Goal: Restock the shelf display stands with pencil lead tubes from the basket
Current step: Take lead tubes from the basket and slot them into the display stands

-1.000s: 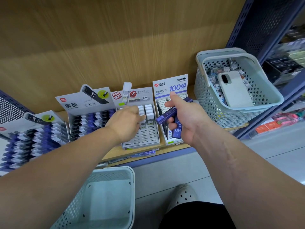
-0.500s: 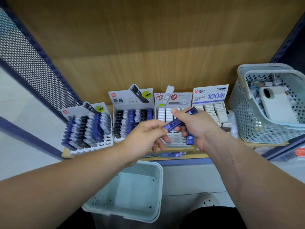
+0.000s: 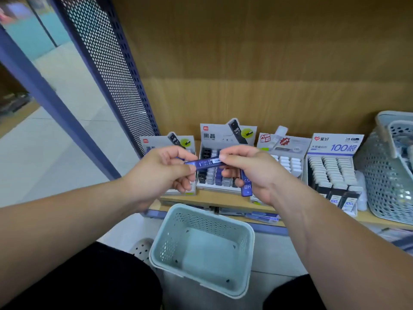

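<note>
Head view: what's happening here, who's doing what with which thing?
A person faces a shelf of display stands. The left hand and right hand both pinch one blue lead tube, held roughly level between them. The right hand also grips a second tube marked HB, pointing down. A lower basket sits below the shelf; a shelf basket stands on it at right.

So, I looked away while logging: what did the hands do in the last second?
The left hand came off the white-tube stand and pinches the blue tube the right hand holds out. The right hand still grips a second tube; the stand stayed put.
</note>
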`<state>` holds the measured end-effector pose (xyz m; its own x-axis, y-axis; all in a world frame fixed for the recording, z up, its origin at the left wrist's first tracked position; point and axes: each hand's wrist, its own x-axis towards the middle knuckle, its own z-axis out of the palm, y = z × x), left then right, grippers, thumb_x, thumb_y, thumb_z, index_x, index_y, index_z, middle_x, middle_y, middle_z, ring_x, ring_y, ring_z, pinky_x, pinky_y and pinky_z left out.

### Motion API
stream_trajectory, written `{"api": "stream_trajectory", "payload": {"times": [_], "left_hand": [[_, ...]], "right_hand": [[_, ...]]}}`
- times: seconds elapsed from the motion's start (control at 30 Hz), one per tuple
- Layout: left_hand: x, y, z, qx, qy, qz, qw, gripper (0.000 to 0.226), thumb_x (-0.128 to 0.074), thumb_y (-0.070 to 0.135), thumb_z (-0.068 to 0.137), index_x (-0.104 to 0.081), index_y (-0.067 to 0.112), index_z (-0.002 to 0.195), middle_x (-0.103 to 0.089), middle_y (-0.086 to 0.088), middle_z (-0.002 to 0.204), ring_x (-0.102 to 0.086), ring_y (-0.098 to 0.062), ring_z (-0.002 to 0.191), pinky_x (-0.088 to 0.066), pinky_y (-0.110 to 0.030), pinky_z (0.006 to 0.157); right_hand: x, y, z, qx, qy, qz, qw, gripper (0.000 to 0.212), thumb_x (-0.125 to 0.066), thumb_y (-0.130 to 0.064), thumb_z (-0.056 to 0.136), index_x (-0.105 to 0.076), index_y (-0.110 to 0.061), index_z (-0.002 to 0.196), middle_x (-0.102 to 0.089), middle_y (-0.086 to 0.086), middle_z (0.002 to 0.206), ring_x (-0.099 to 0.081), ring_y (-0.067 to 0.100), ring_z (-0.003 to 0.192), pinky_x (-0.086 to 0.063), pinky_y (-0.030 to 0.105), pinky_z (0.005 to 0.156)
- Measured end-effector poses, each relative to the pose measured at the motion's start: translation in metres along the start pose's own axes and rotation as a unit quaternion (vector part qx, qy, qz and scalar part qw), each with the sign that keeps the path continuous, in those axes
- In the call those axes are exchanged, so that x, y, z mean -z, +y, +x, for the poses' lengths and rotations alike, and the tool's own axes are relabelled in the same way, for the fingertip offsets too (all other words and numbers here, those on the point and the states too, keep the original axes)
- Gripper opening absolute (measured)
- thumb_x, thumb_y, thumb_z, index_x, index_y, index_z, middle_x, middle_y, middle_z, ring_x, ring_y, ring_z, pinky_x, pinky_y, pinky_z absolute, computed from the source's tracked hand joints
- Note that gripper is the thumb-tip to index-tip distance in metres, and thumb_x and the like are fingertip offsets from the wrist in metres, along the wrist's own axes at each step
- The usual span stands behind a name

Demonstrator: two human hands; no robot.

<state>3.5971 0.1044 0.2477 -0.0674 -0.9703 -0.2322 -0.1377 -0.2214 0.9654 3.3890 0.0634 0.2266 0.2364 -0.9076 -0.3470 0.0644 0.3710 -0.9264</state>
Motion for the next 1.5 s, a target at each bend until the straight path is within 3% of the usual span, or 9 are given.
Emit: {"api": "stream_trajectory", "payload": {"times": [0.23,0.33,0.53,0.7,0.8,0.93,1.1,1.27,1.5], "left_hand": [[0.026,-0.003,0.013,-0.078,-0.005,0.081,0.994,0.026,-0.071,-0.006,0.085,-0.063,0.009,0.104,-0.072,-0.016,0.077,-0.069,-0.033,0.069,-0.057,-0.038,0.065],[0.035,-0.01,0.03,-0.128,0.003,0.164,0.978,0.011,-0.071,0.003,0.088,-0.069,0.013,0.094,-0.073,-0.012,0.075,-0.071,-0.035,0.073,-0.057,-0.045,0.067],[0.047,-0.013,0.052,-0.15,0.017,0.142,0.978,0.012,-0.076,0.007,0.084,-0.078,0.018,0.09,-0.075,-0.01,0.08,-0.069,-0.043,0.083,-0.056,-0.062,0.08],[0.063,-0.02,0.08,-0.138,0.013,0.172,0.975,0.009,-0.076,0.001,0.083,-0.075,0.009,0.086,-0.073,-0.011,0.076,-0.072,-0.02,0.07,-0.059,-0.048,0.075],[0.08,-0.04,0.1,-0.15,-0.004,0.33,0.932,0.01,-0.08,0.011,0.08,-0.075,0.019,0.08,-0.071,0.005,0.071,-0.065,-0.005,0.063,-0.059,-0.037,0.07],[0.096,-0.078,0.112,-0.178,-0.052,0.481,0.857,0.01,-0.078,0.015,0.079,-0.074,0.02,0.086,-0.07,0.007,0.076,-0.061,-0.012,0.067,-0.055,-0.035,0.068],[0.103,-0.102,0.116,-0.205,-0.058,0.516,0.83,0.009,-0.074,0.014,0.078,-0.068,0.021,0.08,-0.069,0.006,0.076,-0.062,-0.019,0.071,-0.051,-0.034,0.063],[0.097,-0.115,0.117,-0.198,-0.058,0.554,0.807,0.002,-0.067,0.017,0.081,-0.068,0.017,0.079,-0.068,-0.001,0.078,-0.062,-0.028,0.074,-0.052,-0.04,0.062],[0.098,-0.118,0.118,-0.204,-0.027,0.589,0.781,0.006,-0.066,0.016,0.084,-0.071,0.016,0.081,-0.067,-0.002,0.08,-0.063,-0.029,0.074,-0.052,-0.038,0.06]], "right_hand": [[-0.013,0.01,0.009,-0.013,0.005,-0.022,1.0,0.004,-0.07,-0.012,0.095,-0.072,-0.01,0.097,-0.069,0.004,0.072,-0.059,0.011,0.059,-0.034,0.02,0.042],[-0.013,0.018,0.015,-0.039,0.011,-0.025,0.999,0.013,-0.068,-0.021,0.097,-0.068,-0.008,0.095,-0.064,0.002,0.066,-0.054,0.011,0.055,-0.031,0.022,0.043],[-0.023,0.031,0.037,-0.096,-0.016,-0.071,0.993,0.022,-0.061,-0.027,0.102,-0.062,-0.006,0.11,-0.059,0.004,0.064,-0.048,0.011,0.052,-0.032,0.022,0.042],[-0.03,0.031,0.064,-0.113,-0.001,-0.078,0.99,0.01,-0.059,-0.014,0.101,-0.064,-0.007,0.105,-0.06,0.009,0.069,-0.05,0.014,0.054,-0.035,0.025,0.045],[-0.023,0.029,0.079,-0.114,0.062,-0.061,0.99,0.021,-0.047,0.007,0.093,-0.063,-0.006,0.1,-0.056,0.012,0.071,-0.048,0.018,0.057,-0.037,0.028,0.049],[-0.012,0.034,0.09,-0.128,0.1,-0.061,0.985,0.033,-0.036,0.015,0.088,-0.056,-0.009,0.096,-0.053,0.012,0.074,-0.048,0.022,0.065,-0.043,0.031,0.055],[-0.01,0.032,0.097,-0.147,0.082,0.007,0.986,0.025,-0.041,0.008,0.099,-0.055,-0.012,0.099,-0.062,0.013,0.071,-0.062,0.026,0.062,-0.058,0.039,0.06],[-0.009,0.028,0.1,-0.137,0.098,-0.003,0.986,0.018,-0.043,-0.001,0.104,-0.054,-0.015,0.103,-0.075,0.019,0.094,-0.07,0.027,0.063,-0.06,0.043,0.058],[0.0,0.025,0.095,-0.129,0.15,-0.012,0.98,0.015,-0.041,-0.009,0.107,-0.054,-0.016,0.106,-0.078,0.016,0.097,-0.059,0.02,0.05,-0.033,0.021,0.039]]}}
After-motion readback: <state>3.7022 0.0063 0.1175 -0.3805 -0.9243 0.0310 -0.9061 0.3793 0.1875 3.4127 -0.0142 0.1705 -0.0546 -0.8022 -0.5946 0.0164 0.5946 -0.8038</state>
